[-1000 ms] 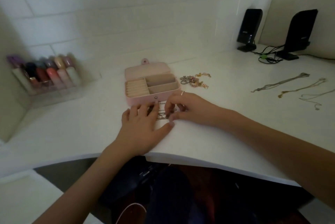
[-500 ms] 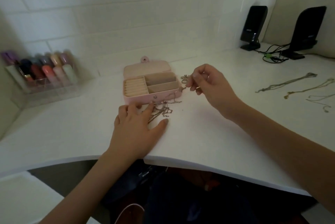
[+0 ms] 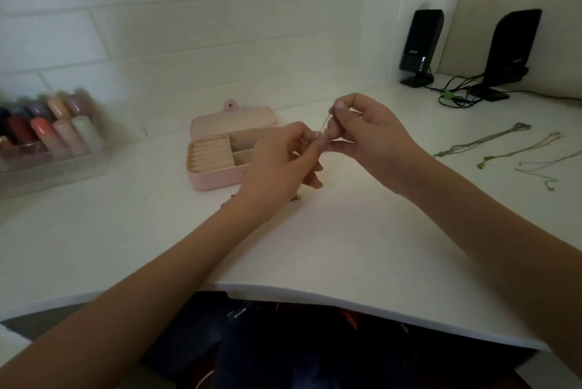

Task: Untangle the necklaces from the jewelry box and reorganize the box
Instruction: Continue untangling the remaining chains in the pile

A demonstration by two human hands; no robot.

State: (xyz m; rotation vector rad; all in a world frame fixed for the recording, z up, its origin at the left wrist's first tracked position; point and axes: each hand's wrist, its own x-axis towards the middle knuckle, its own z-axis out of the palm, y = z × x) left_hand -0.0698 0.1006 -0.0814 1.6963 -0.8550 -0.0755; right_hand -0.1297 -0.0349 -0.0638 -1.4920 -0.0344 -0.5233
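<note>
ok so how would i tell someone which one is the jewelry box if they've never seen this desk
Start at the white desk against the tiled wall and look at its middle, just behind the person's left hand. The jewelry box is the small pale pink case lying open, lid back, with ribbed cream ring rolls on one side. The clear organizer to its left holds coloured bottles instead.

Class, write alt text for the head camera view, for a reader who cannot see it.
Two hands, left and right, pinch a thin chain between them above a white desk. Behind them sits an open pink jewelry box; three necklaces lie stretched out at right, and two black speakers stand behind.
</note>
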